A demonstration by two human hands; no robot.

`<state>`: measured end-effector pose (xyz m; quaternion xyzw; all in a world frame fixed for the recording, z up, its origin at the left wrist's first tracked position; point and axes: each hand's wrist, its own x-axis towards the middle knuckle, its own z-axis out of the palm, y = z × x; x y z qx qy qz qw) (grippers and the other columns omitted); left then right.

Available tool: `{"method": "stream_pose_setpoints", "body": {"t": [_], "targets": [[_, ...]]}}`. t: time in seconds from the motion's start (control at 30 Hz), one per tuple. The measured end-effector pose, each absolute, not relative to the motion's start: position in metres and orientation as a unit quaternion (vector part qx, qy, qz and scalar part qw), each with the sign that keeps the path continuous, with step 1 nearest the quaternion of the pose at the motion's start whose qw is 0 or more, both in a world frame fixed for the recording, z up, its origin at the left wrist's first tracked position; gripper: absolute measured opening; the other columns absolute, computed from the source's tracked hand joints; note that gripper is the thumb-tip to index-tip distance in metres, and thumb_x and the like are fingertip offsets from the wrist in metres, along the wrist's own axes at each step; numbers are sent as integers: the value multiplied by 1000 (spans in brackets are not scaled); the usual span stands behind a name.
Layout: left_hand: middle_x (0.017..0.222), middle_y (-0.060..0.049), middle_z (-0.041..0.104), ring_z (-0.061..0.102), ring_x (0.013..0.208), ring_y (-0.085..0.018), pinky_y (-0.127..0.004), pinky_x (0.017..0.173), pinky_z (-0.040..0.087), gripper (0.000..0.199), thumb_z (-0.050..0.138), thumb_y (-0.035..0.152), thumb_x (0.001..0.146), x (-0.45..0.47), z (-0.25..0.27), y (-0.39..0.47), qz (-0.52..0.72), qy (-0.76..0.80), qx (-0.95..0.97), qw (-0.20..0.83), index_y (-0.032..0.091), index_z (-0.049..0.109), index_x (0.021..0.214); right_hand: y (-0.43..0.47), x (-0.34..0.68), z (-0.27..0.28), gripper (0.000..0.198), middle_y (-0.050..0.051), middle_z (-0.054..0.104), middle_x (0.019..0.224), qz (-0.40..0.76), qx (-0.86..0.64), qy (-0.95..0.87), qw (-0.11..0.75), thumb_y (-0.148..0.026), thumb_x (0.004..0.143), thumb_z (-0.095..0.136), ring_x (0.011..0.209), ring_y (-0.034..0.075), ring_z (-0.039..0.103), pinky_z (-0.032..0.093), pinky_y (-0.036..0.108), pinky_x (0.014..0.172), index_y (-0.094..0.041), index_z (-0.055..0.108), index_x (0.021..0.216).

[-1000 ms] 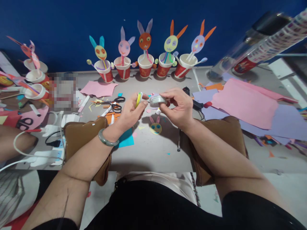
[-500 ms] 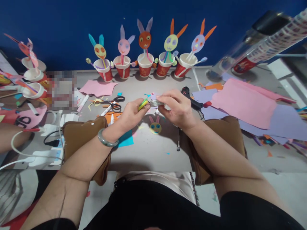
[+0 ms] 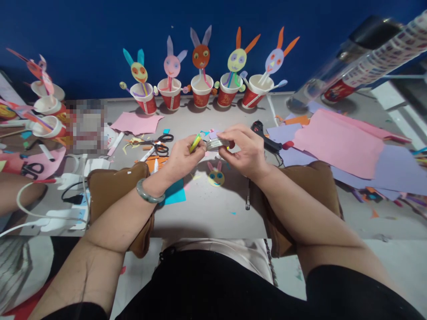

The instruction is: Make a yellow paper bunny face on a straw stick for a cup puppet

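My left hand (image 3: 184, 159) is closed around a short yellow-and-green strip (image 3: 195, 143), its far end sticking up past the fingers. My right hand (image 3: 247, 152) grips a roll of clear tape (image 3: 216, 144) between thumb and fingers. The left fingertips meet the roll's near-left edge, where the tape's end may be; I cannot make it out. Below the hands lies a yellow paper rabbit face (image 3: 216, 178) with pink ears and blue eyes, flat on the grey table (image 3: 207, 218).
Several red paper cups (image 3: 201, 94) with paper rabbits stand along the blue wall. Black scissors (image 3: 162, 149) and orange scraps lie left. A black glue gun (image 3: 267, 138) and pink paper (image 3: 343, 142) lie right. Brown cushions (image 3: 115, 191) sit under my forearms. Another person's arm (image 3: 23, 191) is far left.
The yellow-and-green strip has tipped more upright and shifted slightly left. The tape roll has turned a little in my right hand and moved slightly left.
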<state>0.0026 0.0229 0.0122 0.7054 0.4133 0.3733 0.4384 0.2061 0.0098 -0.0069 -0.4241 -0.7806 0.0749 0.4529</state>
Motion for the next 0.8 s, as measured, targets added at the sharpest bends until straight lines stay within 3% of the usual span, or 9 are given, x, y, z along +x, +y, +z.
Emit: {"method": "stream_pose_setpoints", "body": {"t": [0.13, 0.3, 0.47, 0.63, 0.8], "targets": [[49, 8, 42, 37, 45, -8, -23, 46, 30, 9, 59, 27, 81, 3, 9, 25, 365, 417, 639, 534, 20, 58, 76, 13, 204, -7, 23, 3, 67, 87, 108, -432, -746, 495, -18, 79, 66, 67, 15, 58, 53, 31, 64, -24, 71, 101], [43, 11, 33, 28, 37, -7, -22, 39, 21, 7, 59, 28, 81, 5, 5, 24, 349, 413, 568, 620, 21, 59, 79, 16, 203, -7, 20, 2, 64, 81, 135, -428, -727, 520, -18, 77, 67, 67, 14, 57, 49, 28, 59, -21, 72, 96], [47, 9, 36, 30, 41, -8, -23, 41, 22, 21, 56, 37, 87, 4, 7, 24, 342, 398, 615, 589, 20, 58, 75, 14, 206, -5, 21, 3, 68, 87, 90, -424, -753, 495, -19, 78, 66, 66, 14, 57, 51, 31, 63, -23, 72, 98], [57, 5, 48, 42, 56, -9, -24, 54, 35, 17, 61, 25, 82, 4, 12, 24, 376, 397, 686, 479, 19, 55, 67, 11, 206, -3, 21, 5, 70, 92, 74, -428, -775, 460, -20, 79, 66, 70, 17, 61, 54, 34, 66, -25, 72, 99], [55, 6, 45, 40, 50, -8, -23, 48, 32, 15, 60, 28, 84, 4, 8, 23, 410, 395, 633, 524, 20, 58, 72, 12, 199, -5, 14, 2, 67, 83, 170, -450, -713, 510, -25, 82, 67, 67, 14, 59, 52, 28, 61, -22, 65, 95]]}}
